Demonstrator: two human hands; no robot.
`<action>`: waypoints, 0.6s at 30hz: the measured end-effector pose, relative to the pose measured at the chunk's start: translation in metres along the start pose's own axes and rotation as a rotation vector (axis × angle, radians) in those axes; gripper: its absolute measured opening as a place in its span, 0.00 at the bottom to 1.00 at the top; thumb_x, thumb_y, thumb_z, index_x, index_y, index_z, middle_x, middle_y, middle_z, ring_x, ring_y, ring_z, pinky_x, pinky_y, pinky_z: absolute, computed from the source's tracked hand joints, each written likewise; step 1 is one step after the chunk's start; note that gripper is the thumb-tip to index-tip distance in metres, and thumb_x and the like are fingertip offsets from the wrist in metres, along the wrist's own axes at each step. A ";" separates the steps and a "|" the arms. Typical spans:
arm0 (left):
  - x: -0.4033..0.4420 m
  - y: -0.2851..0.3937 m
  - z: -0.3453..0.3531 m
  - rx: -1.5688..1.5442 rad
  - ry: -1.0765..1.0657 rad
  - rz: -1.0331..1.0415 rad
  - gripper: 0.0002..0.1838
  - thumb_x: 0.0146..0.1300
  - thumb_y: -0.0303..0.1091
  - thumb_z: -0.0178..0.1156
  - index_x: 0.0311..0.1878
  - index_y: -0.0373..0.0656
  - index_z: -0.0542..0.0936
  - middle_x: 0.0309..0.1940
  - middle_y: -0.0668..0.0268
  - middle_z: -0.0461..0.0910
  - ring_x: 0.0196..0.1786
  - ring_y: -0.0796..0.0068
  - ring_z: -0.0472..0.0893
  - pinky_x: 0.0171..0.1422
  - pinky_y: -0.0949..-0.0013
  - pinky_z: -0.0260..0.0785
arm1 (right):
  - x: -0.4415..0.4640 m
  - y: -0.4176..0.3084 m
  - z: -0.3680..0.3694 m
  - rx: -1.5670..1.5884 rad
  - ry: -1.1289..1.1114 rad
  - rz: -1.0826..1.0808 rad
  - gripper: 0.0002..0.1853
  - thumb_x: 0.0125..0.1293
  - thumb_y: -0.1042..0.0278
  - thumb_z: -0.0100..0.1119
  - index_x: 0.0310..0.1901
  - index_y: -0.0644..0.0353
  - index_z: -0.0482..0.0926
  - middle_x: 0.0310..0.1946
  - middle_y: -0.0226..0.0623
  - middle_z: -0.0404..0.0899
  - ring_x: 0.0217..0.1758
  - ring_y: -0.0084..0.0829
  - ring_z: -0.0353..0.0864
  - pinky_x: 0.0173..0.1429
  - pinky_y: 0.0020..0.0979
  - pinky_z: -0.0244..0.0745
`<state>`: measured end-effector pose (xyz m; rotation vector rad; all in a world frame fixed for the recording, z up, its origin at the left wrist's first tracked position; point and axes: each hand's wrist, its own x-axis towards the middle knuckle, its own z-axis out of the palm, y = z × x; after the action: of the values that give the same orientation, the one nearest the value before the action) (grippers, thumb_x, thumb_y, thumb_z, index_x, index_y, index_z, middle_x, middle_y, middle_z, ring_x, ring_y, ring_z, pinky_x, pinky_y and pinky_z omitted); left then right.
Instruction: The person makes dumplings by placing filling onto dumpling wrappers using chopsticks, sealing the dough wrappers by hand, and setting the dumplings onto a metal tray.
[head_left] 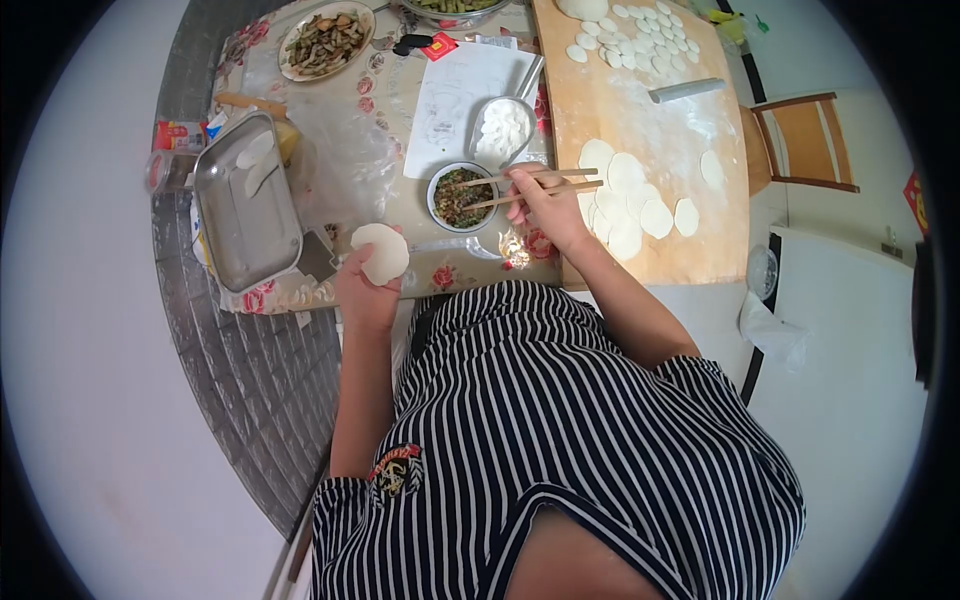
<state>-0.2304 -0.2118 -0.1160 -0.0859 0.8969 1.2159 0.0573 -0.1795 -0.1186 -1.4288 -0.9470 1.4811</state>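
Observation:
A round dough wrapper (385, 256) lies across the fingers of my left hand (366, 285), which holds it in front of the table's near edge. My right hand (545, 205) grips a pair of chopsticks (560, 181). Their tips reach into a bowl (434, 212) of dark chopped filling (462, 200) flecked with green. Just beyond that bowl stands a clear container (476, 130) of white powder, probably flour. To the right, a loose group of flat dough wrappers (625, 205) rests on the wooden board (680, 262).
On the board are a grey rolling pin (688, 91) and several small dough pieces (650, 40). A metal tray (250, 240) sits at the left. Farther back are a plate of cooked food (327, 42) and a paper sheet (440, 110). A chair (808, 140) stands beyond the board.

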 end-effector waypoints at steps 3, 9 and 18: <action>-0.008 -0.004 -0.002 0.019 -0.029 0.000 0.21 0.62 0.27 0.51 0.58 0.29 0.69 0.55 0.52 0.77 0.62 0.55 0.76 0.65 0.56 0.74 | 0.001 0.008 -0.005 -0.042 -0.016 -0.045 0.16 0.74 0.60 0.54 0.48 0.68 0.79 0.29 0.34 0.79 0.26 0.20 0.79 0.30 0.21 0.76; -0.012 -0.014 -0.005 0.008 0.043 0.067 0.21 0.62 0.28 0.52 0.59 0.31 0.69 0.55 0.48 0.77 0.61 0.54 0.77 0.63 0.57 0.75 | 0.002 0.014 -0.011 -0.135 -0.054 -0.096 0.15 0.72 0.60 0.56 0.46 0.67 0.81 0.29 0.34 0.81 0.27 0.20 0.80 0.34 0.21 0.76; -0.007 -0.012 -0.008 0.032 0.070 0.047 0.21 0.63 0.28 0.51 0.59 0.33 0.69 0.55 0.49 0.77 0.59 0.57 0.78 0.60 0.59 0.76 | 0.012 0.020 -0.006 0.105 0.052 0.048 0.15 0.74 0.60 0.54 0.45 0.64 0.83 0.26 0.31 0.81 0.23 0.19 0.76 0.31 0.21 0.74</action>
<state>-0.2255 -0.2260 -0.1210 -0.0827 0.9839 1.2475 0.0624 -0.1759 -0.1417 -1.4156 -0.7972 1.4993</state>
